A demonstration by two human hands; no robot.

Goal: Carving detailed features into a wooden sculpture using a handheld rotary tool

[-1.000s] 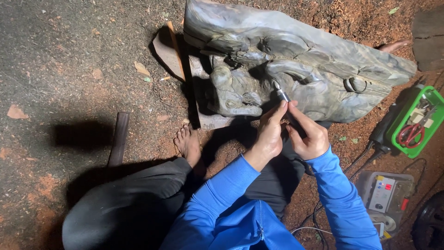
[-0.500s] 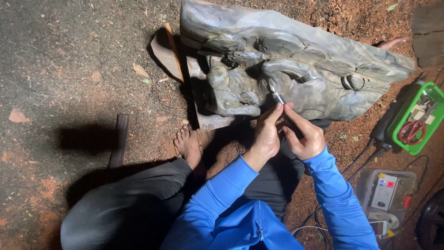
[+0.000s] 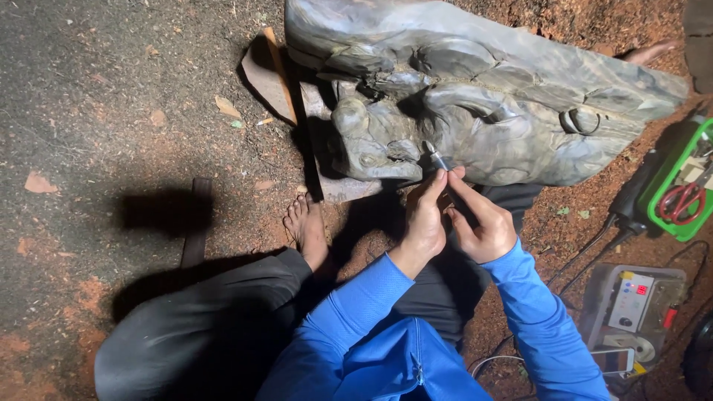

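At far right, a green tray (image 3: 668, 215) with red-handled scissors (image 3: 682, 199) lying inside, other contents too small to tell. Below it, a clear plastic box (image 3: 631, 312) holding a grey control unit (image 3: 630, 301) with a lit red display and a dial; beside it, on the box's lower edge, a phone-shaped slab (image 3: 613, 360). Between tray and box, a dark power tool (image 3: 631, 200) with black cables (image 3: 575, 260) trailing across red soil. In the centre, a large grey carved stone figure (image 3: 483, 111), lying on its side and propped on flat wooden boards (image 3: 327, 156) at its left end. Against the carving's lower edge, a slim metal-tipped handpiece (image 3: 438, 160), tip touching the stone. Left hand (image 3: 425, 215) with fingers closed together around the handpiece shaft; right hand (image 3: 479, 219) just beside it, fingers curled tight onto the same tool from the other side, both hands touching. Blue sleeves, dark trousers, a bare foot (image 3: 306, 226) planted just below the boards. To the left, bare gritty ground with scattered dry leaves (image 3: 226, 108) and a dark upright bar (image 3: 197, 230) casting a shadow.
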